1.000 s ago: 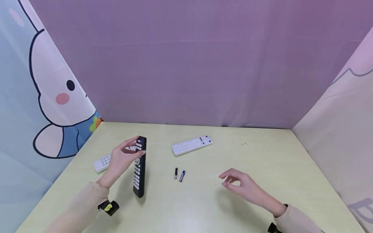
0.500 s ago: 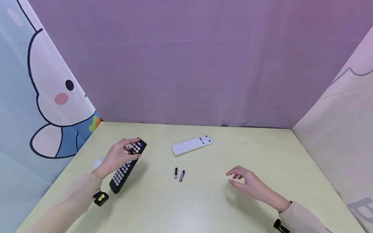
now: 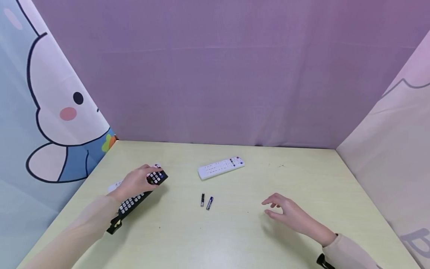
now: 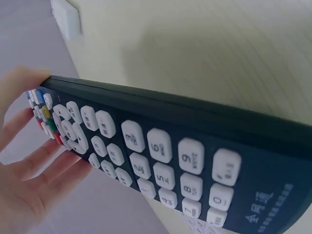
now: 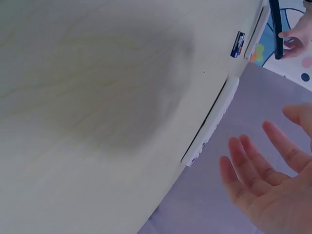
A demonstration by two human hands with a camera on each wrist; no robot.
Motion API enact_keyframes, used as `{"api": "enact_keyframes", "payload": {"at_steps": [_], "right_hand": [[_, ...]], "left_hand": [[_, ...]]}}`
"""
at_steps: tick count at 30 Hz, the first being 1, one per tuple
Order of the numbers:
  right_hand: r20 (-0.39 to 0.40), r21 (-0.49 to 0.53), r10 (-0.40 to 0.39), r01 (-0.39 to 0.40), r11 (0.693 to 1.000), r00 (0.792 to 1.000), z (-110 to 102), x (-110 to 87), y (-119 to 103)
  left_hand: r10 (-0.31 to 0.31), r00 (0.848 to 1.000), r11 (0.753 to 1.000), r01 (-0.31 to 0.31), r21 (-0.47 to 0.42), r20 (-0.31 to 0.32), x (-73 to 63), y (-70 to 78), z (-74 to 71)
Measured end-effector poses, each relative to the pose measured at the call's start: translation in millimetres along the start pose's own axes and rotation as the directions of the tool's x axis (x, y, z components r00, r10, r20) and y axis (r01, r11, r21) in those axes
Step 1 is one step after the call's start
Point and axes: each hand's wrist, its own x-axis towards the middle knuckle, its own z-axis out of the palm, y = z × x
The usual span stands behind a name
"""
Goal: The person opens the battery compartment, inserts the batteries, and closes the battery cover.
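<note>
My left hand point(image 3: 136, 183) grips a black remote control point(image 4: 146, 141) near its far end, thumb on one long edge and fingers on the other. White number keys and a few coloured ones cover its face. In the head view the remote lies slantwise above the table, its shadow below, partly over a white remote point(image 3: 114, 186) that is mostly hidden by the hand. My right hand point(image 3: 285, 213) hovers over the right side of the table, fingers loosely bent, holding nothing. Two small batteries, a dark one point(image 3: 202, 200) and a blue one point(image 3: 209, 203), lie between the hands.
Another white remote point(image 3: 221, 168) lies behind the batteries on the pale wooden table point(image 3: 228, 239). A purple cloth point(image 3: 218, 74) hangs along the back edge. A blue cartoon-print cloth point(image 3: 20, 149) stands at the left and a pale one point(image 3: 396, 149) at the right.
The black remote has swung from nearly upright to a slant, its near end moving left towards my left forearm. My right hand has shifted a little to the right, its fingers spreading slightly.
</note>
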Motion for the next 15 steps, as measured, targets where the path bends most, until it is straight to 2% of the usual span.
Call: {"api": "enact_keyframes", "payload": {"at_steps": [15], "right_hand": [[-0.004,-0.007,0.021,-0.021,1.0,1.0,1,-0.8,7]], "left_hand": [[-0.028,0.992,0.997,0.018,0.081,0.124,13.1,-12.9,17.4]]}}
